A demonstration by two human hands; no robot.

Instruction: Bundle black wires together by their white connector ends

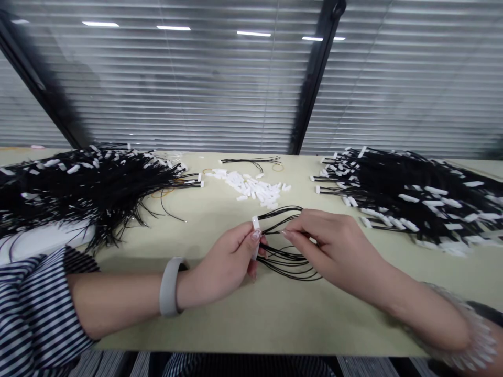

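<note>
Near the middle of the table, my left hand [236, 251] pinches a white plastic connector [255, 224] held upright between thumb and fingers. Several thin black wires [288, 256] run out of the connector's right side and curve toward my other hand. My right hand [330, 238] is closed, thumb and forefinger pinched on a black wire just right of the connector. Its other fingers are curled, and the far ends of the wires are hidden behind it. Beyond both hands lies a loose pile of white connectors [251, 187].
A large heap of black wires with white connectors [110, 183] covers the left side, partly over a white object [47, 241]. Another bundled heap [408, 193] lies on the right. One small wire bunch [247, 160] rests near the back edge, before window blinds [220, 94].
</note>
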